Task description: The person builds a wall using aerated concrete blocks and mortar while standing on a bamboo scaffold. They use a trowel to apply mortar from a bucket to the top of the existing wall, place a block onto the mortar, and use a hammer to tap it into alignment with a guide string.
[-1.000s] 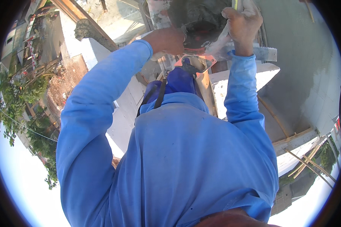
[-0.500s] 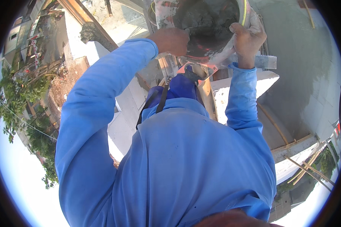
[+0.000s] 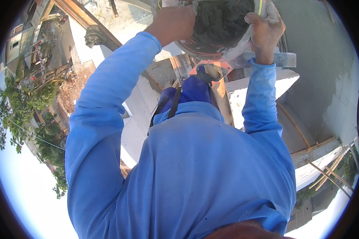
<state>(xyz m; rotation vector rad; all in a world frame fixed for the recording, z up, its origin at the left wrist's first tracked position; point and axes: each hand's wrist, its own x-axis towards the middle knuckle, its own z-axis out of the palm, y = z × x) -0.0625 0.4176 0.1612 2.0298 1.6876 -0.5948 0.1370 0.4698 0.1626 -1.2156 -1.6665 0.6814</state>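
A round bucket (image 3: 240,48) with a pale, mortar-smeared wall is at the top, tilted so that its mouth faces me. Wet grey mortar (image 3: 221,26) lies inside. My right hand (image 3: 266,30) grips the bucket's right rim, thumb over the edge, beside a yellow-green strip (image 3: 260,7). At the left of the mouth, my left hand (image 3: 173,23) is closed in a fist, its knuckles over the rim. Whatever its fingers hold is hidden from view.
Below the bucket lies a toothed saw blade (image 3: 285,59), with an orange piece (image 3: 226,67) left of it. White blocks (image 3: 263,89) flank my legs. A smooth grey cement surface (image 3: 319,59) spreads on the right. Wooden boards (image 3: 85,18) slant at upper left; bamboo poles (image 3: 327,177) stick out lower right.
My left hand has moved up and left, from in front of the bucket's mouth to its left rim. The bucket and my right hand have shifted slightly up and right.
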